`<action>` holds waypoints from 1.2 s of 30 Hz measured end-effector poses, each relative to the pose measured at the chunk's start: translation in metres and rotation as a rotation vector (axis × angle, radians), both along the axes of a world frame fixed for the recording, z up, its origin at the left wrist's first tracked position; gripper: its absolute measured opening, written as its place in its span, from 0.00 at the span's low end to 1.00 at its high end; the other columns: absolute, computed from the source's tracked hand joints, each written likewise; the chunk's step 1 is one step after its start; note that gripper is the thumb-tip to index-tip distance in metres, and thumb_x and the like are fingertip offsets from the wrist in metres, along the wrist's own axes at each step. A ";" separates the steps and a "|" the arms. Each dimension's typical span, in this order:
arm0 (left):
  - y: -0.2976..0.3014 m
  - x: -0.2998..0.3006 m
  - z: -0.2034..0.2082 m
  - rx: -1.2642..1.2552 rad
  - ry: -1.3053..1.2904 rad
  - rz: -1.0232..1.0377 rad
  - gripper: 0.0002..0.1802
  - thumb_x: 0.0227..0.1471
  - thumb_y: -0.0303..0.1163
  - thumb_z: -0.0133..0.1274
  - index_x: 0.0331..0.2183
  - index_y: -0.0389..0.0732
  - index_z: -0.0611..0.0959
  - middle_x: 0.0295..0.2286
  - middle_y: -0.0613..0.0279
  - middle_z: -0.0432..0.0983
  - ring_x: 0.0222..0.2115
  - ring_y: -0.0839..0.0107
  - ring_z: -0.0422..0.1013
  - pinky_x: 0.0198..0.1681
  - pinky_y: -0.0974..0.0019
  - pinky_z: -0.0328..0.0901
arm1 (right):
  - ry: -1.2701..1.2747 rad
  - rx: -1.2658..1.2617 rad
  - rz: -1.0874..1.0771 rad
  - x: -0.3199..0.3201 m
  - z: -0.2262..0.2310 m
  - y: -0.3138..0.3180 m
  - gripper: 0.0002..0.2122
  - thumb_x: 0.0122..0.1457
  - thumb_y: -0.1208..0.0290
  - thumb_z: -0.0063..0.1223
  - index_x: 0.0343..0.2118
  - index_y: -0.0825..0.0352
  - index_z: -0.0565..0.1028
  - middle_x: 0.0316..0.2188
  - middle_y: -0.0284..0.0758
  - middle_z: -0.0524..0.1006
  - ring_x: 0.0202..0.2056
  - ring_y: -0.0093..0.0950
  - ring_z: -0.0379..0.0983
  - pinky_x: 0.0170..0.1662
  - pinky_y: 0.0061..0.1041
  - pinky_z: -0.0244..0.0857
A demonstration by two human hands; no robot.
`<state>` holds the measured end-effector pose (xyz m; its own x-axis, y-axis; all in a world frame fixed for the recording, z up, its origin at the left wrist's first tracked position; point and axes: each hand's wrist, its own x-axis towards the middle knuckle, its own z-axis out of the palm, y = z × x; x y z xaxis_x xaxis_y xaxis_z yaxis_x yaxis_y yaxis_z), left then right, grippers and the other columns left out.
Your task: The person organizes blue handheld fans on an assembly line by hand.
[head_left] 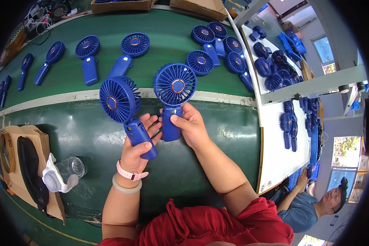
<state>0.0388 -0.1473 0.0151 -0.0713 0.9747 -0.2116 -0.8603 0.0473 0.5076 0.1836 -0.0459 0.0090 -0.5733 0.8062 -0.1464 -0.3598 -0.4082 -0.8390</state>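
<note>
Two blue handheld fans are up in front of me above the green bench. My left hand (pixel 137 149) is closed on the handle of the left fan (pixel 118 100), whose head tilts to the left and whose handle shows a small lit display. In my right hand (pixel 191 126) is the handle of the right fan (pixel 175 85), upright with its grille facing me and my thumb beside its display. The two handles are close together, and the left fingertips come near the right fan's handle. A pink watch strap (pixel 131 172) and a pale bangle circle my left wrist.
Several more blue fans (pixel 87 47) lie on the green conveyor belt (pixel 106 33) beyond the bench. At left, a cardboard box (pixel 41 143) holds a black pouch, next to a clear plastic cup (pixel 75 167). On the right, a white table (pixel 281 164) carries fans; a co-worker (pixel 303 205) sits past it.
</note>
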 end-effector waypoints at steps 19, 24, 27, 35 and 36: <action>0.000 -0.001 0.001 -0.008 -0.020 0.007 0.40 0.34 0.23 0.58 0.52 0.40 0.62 0.50 0.54 0.61 0.53 0.57 0.58 0.57 0.53 0.52 | -0.034 0.060 -0.065 -0.004 0.001 -0.007 0.16 0.52 0.77 0.52 0.45 0.70 0.66 0.40 0.40 0.73 0.41 0.28 0.72 0.47 0.28 0.64; 0.000 -0.001 0.002 -0.012 -0.021 0.008 0.40 0.34 0.22 0.57 0.52 0.40 0.62 0.50 0.53 0.61 0.53 0.57 0.58 0.57 0.52 0.52 | -0.034 0.058 -0.071 -0.005 -0.001 -0.006 0.16 0.52 0.77 0.52 0.45 0.69 0.66 0.40 0.39 0.74 0.40 0.27 0.72 0.47 0.27 0.64; 0.000 -0.001 0.001 -0.010 -0.022 0.005 0.40 0.34 0.22 0.57 0.53 0.39 0.61 0.50 0.53 0.61 0.53 0.57 0.58 0.57 0.52 0.52 | -0.024 0.043 -0.049 -0.003 0.002 -0.005 0.16 0.53 0.77 0.52 0.45 0.69 0.66 0.40 0.39 0.74 0.40 0.27 0.72 0.47 0.27 0.64; 0.002 0.000 0.002 -0.014 0.000 0.008 0.43 0.34 0.24 0.57 0.54 0.39 0.59 0.50 0.53 0.60 0.53 0.58 0.58 0.56 0.53 0.53 | -0.040 0.062 -0.081 -0.007 0.001 -0.006 0.19 0.53 0.76 0.51 0.48 0.68 0.63 0.42 0.38 0.72 0.41 0.27 0.71 0.47 0.27 0.64; 0.004 0.000 0.003 -0.013 0.010 0.012 0.44 0.34 0.24 0.57 0.55 0.39 0.58 0.50 0.53 0.60 0.53 0.58 0.58 0.56 0.54 0.53 | -0.067 0.093 -0.085 -0.008 0.002 -0.005 0.20 0.54 0.75 0.51 0.50 0.69 0.62 0.42 0.38 0.72 0.42 0.28 0.71 0.48 0.27 0.63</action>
